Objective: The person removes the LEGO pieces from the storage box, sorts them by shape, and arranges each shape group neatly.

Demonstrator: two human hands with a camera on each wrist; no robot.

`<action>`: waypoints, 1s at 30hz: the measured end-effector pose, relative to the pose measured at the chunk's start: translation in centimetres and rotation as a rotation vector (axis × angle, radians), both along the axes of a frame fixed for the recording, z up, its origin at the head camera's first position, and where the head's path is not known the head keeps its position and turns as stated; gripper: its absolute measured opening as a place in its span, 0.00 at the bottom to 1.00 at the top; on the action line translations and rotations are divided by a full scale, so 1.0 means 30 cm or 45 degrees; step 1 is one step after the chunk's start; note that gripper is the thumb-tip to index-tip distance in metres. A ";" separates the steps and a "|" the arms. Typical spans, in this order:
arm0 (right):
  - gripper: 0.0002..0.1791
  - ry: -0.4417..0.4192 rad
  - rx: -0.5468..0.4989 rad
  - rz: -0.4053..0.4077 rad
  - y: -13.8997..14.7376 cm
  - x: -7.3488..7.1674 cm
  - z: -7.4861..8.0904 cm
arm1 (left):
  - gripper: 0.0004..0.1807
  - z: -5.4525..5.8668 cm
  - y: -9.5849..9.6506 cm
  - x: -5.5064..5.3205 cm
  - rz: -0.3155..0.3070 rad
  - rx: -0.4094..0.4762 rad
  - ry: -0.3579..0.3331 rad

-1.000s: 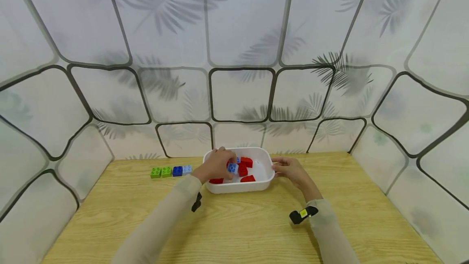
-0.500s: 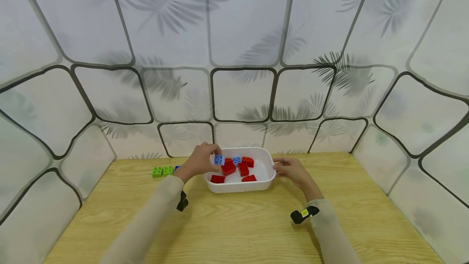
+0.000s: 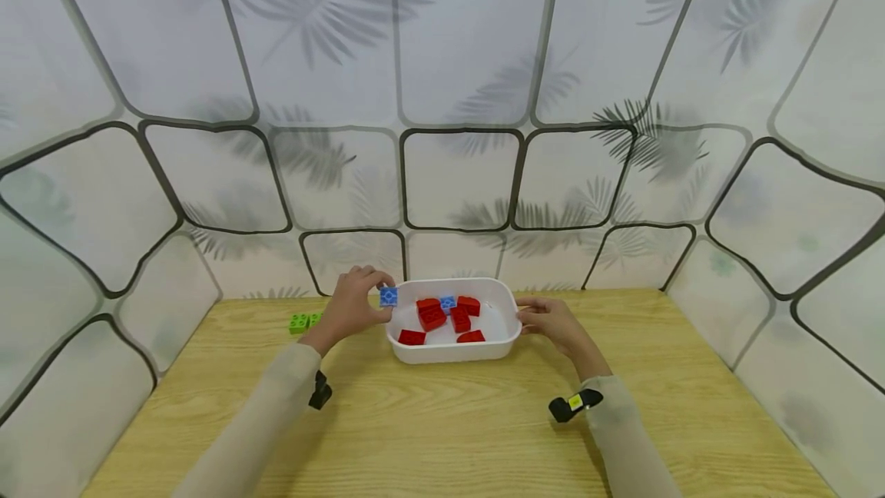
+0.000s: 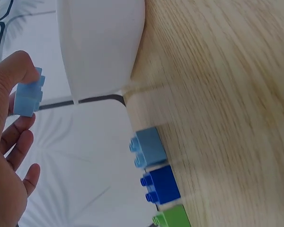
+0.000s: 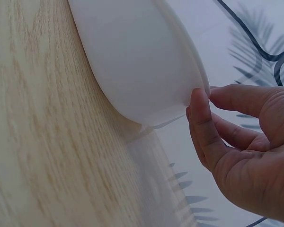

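My left hand [image 3: 351,306] pinches a light blue toy brick [image 3: 389,297] between thumb and fingers, at the left end of a white plastic tub [image 3: 452,355]. In the left wrist view the same brick [image 4: 28,97] shows side-on, its studs facing right. At the tub's right end, my right hand [image 3: 553,323] grips the rim; the right wrist view shows thumb and fingertips at the tub's edge [image 5: 199,71]. Several red bricks [image 3: 432,319] and another light blue brick [image 3: 448,303] lie inside the tub.
Left of the tub a row of bricks stands on the wooden table [image 3: 442,436]: green [image 3: 299,323], dark blue [image 4: 164,185] and light blue [image 4: 151,147]. My left hand hides part of this row in the head view. A patterned backdrop [image 3: 459,175] rises behind the table.
My left hand has lifted the light blue brick out of the tub and carried it left past the tub's rim. The right hand stays at the tub's right end.
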State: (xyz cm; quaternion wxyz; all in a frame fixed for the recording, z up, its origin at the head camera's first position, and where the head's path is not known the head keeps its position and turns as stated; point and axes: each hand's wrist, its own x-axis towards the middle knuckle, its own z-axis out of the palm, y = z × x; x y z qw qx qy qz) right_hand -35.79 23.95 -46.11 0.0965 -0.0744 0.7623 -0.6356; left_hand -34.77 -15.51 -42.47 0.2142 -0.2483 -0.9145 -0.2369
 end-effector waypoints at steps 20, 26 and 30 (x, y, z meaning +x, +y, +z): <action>0.24 0.016 0.014 0.022 -0.019 -0.005 -0.005 | 0.16 -0.016 -0.347 0.129 0.216 0.089 -0.140; 0.25 0.022 -0.003 0.047 -0.006 -0.001 -0.004 | 0.17 -0.017 -0.443 0.145 0.313 -0.031 -0.201; 0.25 0.023 -0.001 0.045 0.003 -0.004 -0.009 | 0.18 -0.020 -0.497 0.153 0.347 -0.103 -0.181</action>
